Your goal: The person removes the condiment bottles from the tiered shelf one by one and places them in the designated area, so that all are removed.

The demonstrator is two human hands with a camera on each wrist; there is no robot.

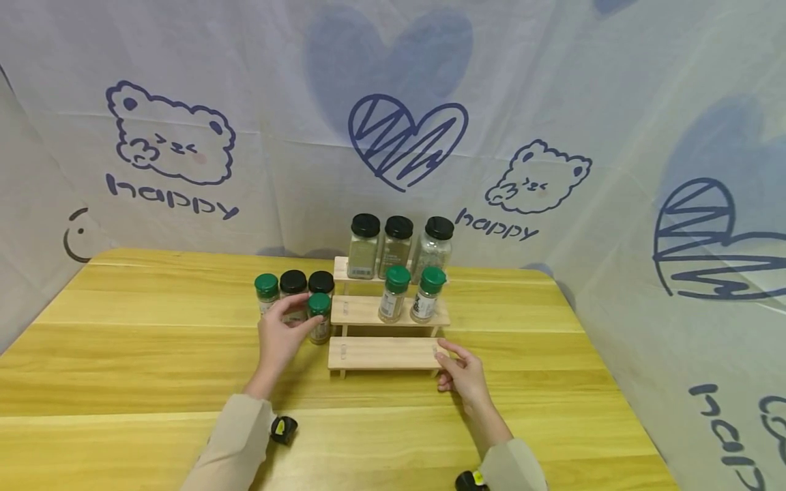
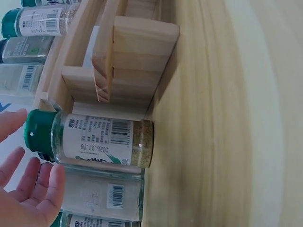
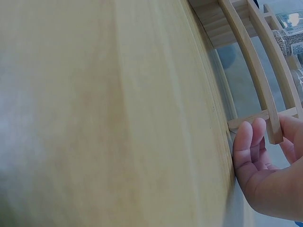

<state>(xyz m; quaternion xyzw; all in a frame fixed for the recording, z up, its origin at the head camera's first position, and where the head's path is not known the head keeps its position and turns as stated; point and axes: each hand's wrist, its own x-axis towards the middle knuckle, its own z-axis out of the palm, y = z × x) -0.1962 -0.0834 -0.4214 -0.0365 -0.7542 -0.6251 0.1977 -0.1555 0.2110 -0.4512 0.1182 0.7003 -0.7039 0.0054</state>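
Head view: yellow table bears wooden rack; right hand grips lowest step at right end; left hand unclenched, fingers parted around cap; green-capped jar upright, just left of rack.

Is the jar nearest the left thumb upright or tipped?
Upright: the jar stands base-down on the table, green cap on top.
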